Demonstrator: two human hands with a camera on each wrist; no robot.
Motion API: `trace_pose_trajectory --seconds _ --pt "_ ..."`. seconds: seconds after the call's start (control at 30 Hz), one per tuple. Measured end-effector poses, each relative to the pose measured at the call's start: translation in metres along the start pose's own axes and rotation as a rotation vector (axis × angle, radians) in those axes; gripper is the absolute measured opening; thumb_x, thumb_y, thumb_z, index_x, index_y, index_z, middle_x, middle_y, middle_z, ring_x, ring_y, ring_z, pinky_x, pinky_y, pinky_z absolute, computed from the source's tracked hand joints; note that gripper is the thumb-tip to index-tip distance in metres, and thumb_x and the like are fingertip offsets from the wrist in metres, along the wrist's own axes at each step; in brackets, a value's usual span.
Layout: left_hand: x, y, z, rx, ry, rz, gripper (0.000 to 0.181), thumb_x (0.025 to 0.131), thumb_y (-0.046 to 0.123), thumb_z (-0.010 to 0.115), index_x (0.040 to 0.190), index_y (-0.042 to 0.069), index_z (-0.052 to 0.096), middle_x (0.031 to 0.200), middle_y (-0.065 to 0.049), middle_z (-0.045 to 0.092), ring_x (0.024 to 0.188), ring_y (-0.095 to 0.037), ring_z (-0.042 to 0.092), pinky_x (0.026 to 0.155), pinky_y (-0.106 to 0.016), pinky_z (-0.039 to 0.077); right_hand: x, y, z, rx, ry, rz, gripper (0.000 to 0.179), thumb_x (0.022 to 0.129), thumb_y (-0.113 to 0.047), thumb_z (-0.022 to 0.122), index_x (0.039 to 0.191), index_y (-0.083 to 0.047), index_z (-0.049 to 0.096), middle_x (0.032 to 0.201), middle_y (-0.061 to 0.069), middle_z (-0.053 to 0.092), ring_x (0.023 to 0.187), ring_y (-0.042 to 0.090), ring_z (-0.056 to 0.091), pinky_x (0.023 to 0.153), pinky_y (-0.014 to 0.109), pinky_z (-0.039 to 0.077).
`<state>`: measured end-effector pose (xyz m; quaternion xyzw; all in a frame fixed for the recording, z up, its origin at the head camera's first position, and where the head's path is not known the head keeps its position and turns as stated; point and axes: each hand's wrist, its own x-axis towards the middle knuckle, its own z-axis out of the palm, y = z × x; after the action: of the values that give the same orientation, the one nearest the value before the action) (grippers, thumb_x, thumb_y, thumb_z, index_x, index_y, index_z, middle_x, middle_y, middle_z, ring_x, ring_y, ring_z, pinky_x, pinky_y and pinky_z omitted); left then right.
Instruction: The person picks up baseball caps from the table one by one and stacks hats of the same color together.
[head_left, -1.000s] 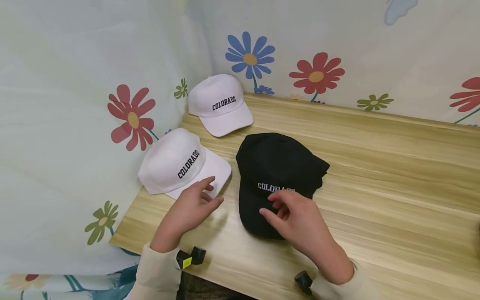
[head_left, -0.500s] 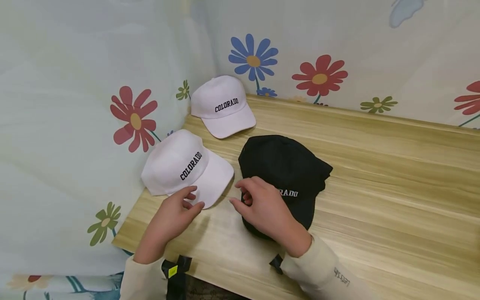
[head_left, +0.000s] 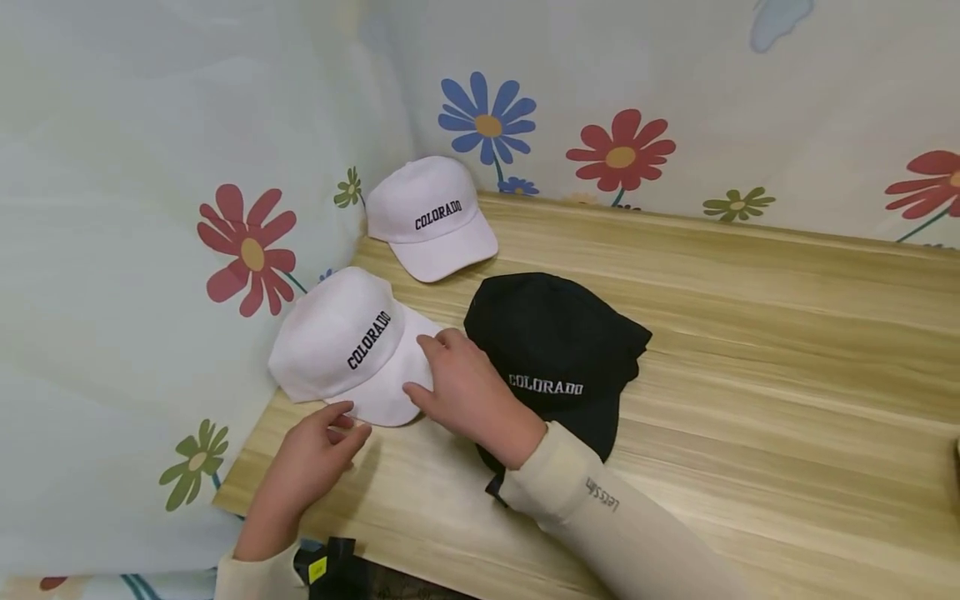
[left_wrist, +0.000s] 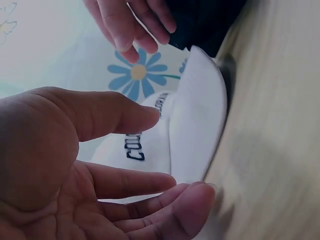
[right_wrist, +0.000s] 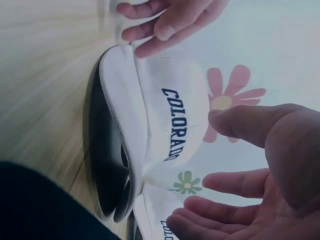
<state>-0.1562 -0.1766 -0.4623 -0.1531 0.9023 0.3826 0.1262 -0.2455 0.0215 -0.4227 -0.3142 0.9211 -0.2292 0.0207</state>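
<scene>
Closest to the counter's point(head_left: 787, 358) near edge I see the left hand point(head_left: 307, 454), its thumb and fingers parted, by the near side of a white cap's brim point(head_left: 386, 393). The right hand point(head_left: 467, 383) is spread too, thumb away from fingers, over the brim's right side. Whether either hand touches it, I can't tell.

That near white cap point(head_left: 330, 337) sits at the counter's left edge. Its brim points towards the near edge and to the right, and its long axis slants that way; COLORADO shows in black on the crown.

Just to its right lies a black cap point(head_left: 551, 329), brim towards the near edge, partly behind the right wrist.

Farther off, near the back left corner, the far white cap point(head_left: 423, 200) points its brim nearward and slightly right. Beyond the wood-grain counter hangs pale cloth point(head_left: 112, 125) with red, blue and green flowers.
</scene>
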Motion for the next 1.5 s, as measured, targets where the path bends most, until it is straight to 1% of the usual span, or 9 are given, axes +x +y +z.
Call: trace_pose_trajectory --seconds 0.27,0.47,0.67,0.9,1.1,1.23,1.3,1.4,1.5 --pt "0.003 -0.009 0.000 0.023 0.005 -0.052 0.071 0.091 0.043 0.063 0.140 -0.004 0.043 0.109 -0.016 0.063 0.071 -0.013 0.065 0.064 -0.029 0.052 0.019 -0.002 0.008 -0.084 -0.056 0.054 0.058 0.091 -0.040 0.064 0.132 0.000 0.054 0.125 0.017 0.057 0.113 0.031 0.057 0.097 0.041 0.047" --pt "0.003 -0.012 0.000 0.089 0.017 -0.075 0.080 0.090 0.054 0.060 0.142 -0.005 0.042 0.104 -0.014 0.065 0.080 -0.017 0.058 0.068 -0.030 0.047 0.031 0.000 0.019 -0.139 -0.062 0.076 0.056 0.092 -0.043 0.061 0.127 0.000 0.056 0.118 0.017 0.058 0.109 0.031 0.056 0.096 0.039 0.046" --pt "-0.002 -0.014 -0.003 0.081 0.029 -0.119 0.088 0.090 0.060 0.056 0.142 -0.008 0.039 0.106 -0.017 0.066 0.080 -0.018 0.059 0.067 -0.030 0.047 0.041 -0.001 0.028 -0.140 -0.080 0.107 0.055 0.093 -0.046 0.058 0.124 0.000 0.057 0.114 0.017 0.059 0.109 0.032 0.057 0.094 0.041 0.047" --pt "-0.005 -0.015 0.000 0.071 0.049 -0.102 0.085 0.091 0.060 0.053 0.140 -0.009 0.043 0.102 -0.015 0.067 0.079 -0.017 0.059 0.067 -0.030 0.047 0.048 0.000 0.036 -0.131 -0.138 0.152 0.058 0.096 -0.047 0.053 0.127 0.001 0.056 0.115 0.018 0.058 0.108 0.032 0.057 0.092 0.040 0.047" --pt "-0.005 -0.014 0.001 0.057 0.058 -0.127 0.080 0.094 0.055 0.053 0.141 -0.009 0.041 0.103 -0.016 0.067 0.078 -0.018 0.058 0.064 -0.029 0.047 0.053 0.001 0.041 -0.150 -0.172 0.194 0.057 0.096 -0.050 0.049 0.126 -0.003 0.056 0.114 0.017 0.058 0.108 0.031 0.057 0.089 0.042 0.047" --pt "-0.003 -0.014 0.005 -0.026 0.079 -0.156 0.079 0.094 0.053 0.054 0.143 -0.007 0.039 0.093 -0.012 0.064 0.070 -0.017 0.055 0.057 -0.028 0.044 0.056 0.003 0.042 -0.122 -0.187 0.231 0.058 0.097 -0.052 0.048 0.129 -0.004 0.055 0.118 0.017 0.057 0.113 0.032 0.054 0.092 0.043 0.046" --pt "-0.001 -0.015 0.006 -0.099 0.092 -0.174 0.079 0.094 0.053 0.055 0.145 -0.004 0.037 0.086 -0.008 0.062 0.065 -0.016 0.053 0.055 -0.027 0.042 0.058 0.004 0.043 -0.111 -0.183 0.242 0.057 0.097 -0.052 0.047 0.128 -0.004 0.055 0.118 0.018 0.057 0.114 0.033 0.053 0.094 0.042 0.045" --pt "0.001 -0.018 0.007 -0.258 0.108 -0.192 0.076 0.094 0.049 0.056 0.148 0.000 0.034 0.085 -0.004 0.060 0.058 -0.013 0.050 0.051 -0.026 0.041 0.060 0.006 0.044 -0.116 -0.173 0.230 0.056 0.097 -0.051 0.047 0.124 -0.003 0.057 0.112 0.016 0.062 0.112 0.032 0.054 0.097 0.041 0.041" --pt "0.002 -0.021 0.005 -0.436 0.110 -0.201 0.073 0.096 0.045 0.056 0.149 0.003 0.032 0.096 -0.004 0.060 0.060 -0.009 0.051 0.050 -0.024 0.042 0.063 0.009 0.043 -0.108 -0.161 0.210 0.055 0.096 -0.051 0.050 0.119 -0.002 0.060 0.105 0.013 0.067 0.110 0.031 0.055 0.100 0.042 0.036"
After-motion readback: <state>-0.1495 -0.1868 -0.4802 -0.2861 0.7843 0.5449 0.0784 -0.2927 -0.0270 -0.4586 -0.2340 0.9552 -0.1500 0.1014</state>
